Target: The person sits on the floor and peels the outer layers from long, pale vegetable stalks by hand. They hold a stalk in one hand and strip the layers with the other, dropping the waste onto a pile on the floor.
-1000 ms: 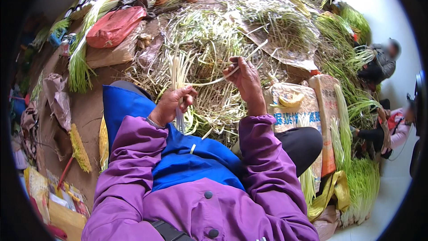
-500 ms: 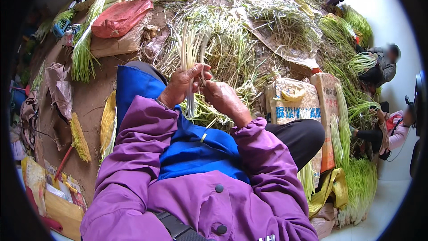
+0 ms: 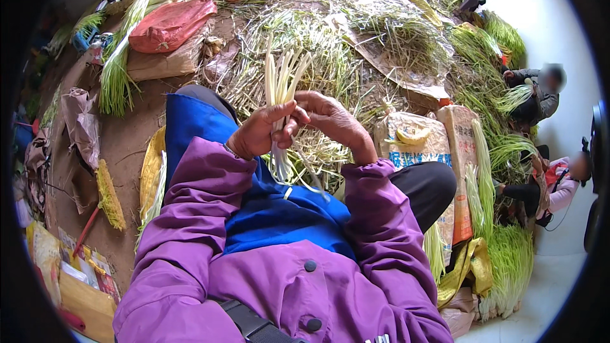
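Note:
A bunch of pale, whitish-green vegetable stalks [image 3: 284, 79] stands upright in front of my chest. My left hand [image 3: 267, 130] is closed around its lower part, thumb uppermost. Below the fist, thin white ends [image 3: 279, 166] hang over my blue apron [image 3: 279, 216], and one loose strand trails off to the right. My right hand [image 3: 337, 122] reaches in from the right, its fingers stretched toward the bunch and slightly apart. Those fingertips meet the bunch beside my left fingers and are partly hidden there.
Leaf litter and loose stalks [image 3: 324, 57] cover the ground ahead. Printed sacks [image 3: 416, 143] stand right of my knee, by piled green stalks [image 3: 508, 260]. A red bag [image 3: 173, 25] lies at left, near a yellow brush [image 3: 110, 195]. Several people sit along the right wall; another stands ahead.
My right hand has risen and turned, its fingers uncurling from a pinch on one stalk. My left hand and the bunch have shifted slightly right, and a strand now dangles below.

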Tool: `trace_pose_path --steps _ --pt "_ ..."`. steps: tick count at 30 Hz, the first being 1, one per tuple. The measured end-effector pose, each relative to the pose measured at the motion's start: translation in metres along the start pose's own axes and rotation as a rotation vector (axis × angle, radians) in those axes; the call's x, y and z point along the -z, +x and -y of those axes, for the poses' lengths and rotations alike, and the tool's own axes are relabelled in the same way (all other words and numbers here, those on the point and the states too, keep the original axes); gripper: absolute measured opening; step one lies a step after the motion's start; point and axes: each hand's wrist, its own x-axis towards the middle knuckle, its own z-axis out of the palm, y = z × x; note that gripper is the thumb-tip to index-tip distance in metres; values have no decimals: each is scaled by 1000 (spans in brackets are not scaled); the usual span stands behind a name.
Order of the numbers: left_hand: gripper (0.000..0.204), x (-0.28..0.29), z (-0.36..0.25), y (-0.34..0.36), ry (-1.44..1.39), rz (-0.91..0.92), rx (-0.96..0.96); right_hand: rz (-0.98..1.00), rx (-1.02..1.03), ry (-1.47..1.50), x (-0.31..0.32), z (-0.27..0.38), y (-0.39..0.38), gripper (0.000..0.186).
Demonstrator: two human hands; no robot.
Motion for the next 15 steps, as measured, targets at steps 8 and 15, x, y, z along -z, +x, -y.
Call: trace_pose_path --steps 8,15 --pt "41 2 -2 -10 29 -59 54 -415 43 506 14 29 -17 19" --pt "37 10 -39 -23 41 -246 -339 -447 511 924 100 1 -62 25"
